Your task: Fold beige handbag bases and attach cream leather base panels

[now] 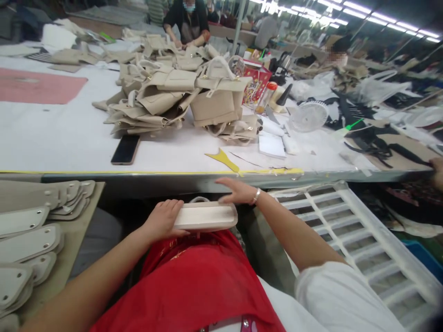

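My left hand [163, 220] is closed around the left end of a long cream bag piece [207, 216] with rounded corners and a raised rim, held above my lap just in front of the table edge. A thin pale loop shows behind its upper edge. At the piece's upper right corner is my right hand [238, 191], with its index finger stretched out to the left. Its thumb lies by the rim; whether it presses there I cannot tell. My red apron [194, 281] is right below the piece.
Beige bags [218, 103] are heaped on the white table [69, 133], with a phone [125, 150] and a yellow cutout [223, 160] near its edge. Flat bag parts [31, 242] lie on a board at left. A white slatted rack [349, 230] stands at right. A person [187, 23] works opposite.
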`<act>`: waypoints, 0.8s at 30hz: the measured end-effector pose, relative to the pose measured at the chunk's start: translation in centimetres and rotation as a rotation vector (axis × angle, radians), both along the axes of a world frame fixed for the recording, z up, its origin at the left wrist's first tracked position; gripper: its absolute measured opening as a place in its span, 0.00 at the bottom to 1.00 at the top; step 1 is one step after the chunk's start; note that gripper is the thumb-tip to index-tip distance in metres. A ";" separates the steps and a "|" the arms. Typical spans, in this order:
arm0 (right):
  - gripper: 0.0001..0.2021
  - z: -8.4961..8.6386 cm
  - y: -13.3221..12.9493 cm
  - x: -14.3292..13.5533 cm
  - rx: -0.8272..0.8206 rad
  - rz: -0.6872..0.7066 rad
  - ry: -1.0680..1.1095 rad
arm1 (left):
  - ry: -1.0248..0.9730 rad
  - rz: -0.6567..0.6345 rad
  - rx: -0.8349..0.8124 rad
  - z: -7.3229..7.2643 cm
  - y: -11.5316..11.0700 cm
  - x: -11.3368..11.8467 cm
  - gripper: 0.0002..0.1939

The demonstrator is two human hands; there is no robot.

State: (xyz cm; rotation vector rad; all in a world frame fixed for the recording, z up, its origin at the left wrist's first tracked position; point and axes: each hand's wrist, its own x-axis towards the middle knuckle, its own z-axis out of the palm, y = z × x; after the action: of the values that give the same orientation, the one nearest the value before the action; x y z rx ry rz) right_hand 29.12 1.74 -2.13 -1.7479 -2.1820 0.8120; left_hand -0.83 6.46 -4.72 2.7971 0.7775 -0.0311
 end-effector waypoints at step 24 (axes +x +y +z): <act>0.42 0.3 -4.0 -2.4 -0.111 0.150 -0.261 | -0.028 0.030 -0.290 0.4 2.2 -1.8 0.47</act>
State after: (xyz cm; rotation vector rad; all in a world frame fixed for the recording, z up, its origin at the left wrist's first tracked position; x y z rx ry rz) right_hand 26.67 -2.22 -1.78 -1.8513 -2.5073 0.7913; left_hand -2.64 8.70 -4.28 2.5067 0.7424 -0.0921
